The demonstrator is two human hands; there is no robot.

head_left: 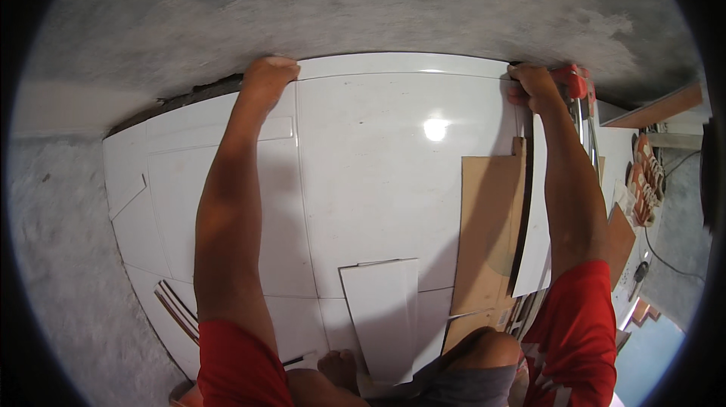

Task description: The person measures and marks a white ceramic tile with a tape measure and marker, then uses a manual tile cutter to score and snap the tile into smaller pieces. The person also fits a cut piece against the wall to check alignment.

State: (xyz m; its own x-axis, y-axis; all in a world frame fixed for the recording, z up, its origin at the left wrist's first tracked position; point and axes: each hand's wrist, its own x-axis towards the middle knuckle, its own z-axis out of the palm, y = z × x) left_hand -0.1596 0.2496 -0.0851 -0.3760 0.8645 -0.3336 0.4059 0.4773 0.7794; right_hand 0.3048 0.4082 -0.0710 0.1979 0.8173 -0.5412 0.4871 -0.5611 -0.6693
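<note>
The left hand and right hand seem to grip both ends of a long, flat, shiny white strip by the patchy gray wall.

White tile strip: long, narrow, plain-faced, glossy, soft glare right of middle. Looks flat, set lengthwise along foot of grey wall, thin dark line between back edge and wall. Front edge runs beside large white floor tile, fine seam showing. Left end near tile's left joint.
</note>
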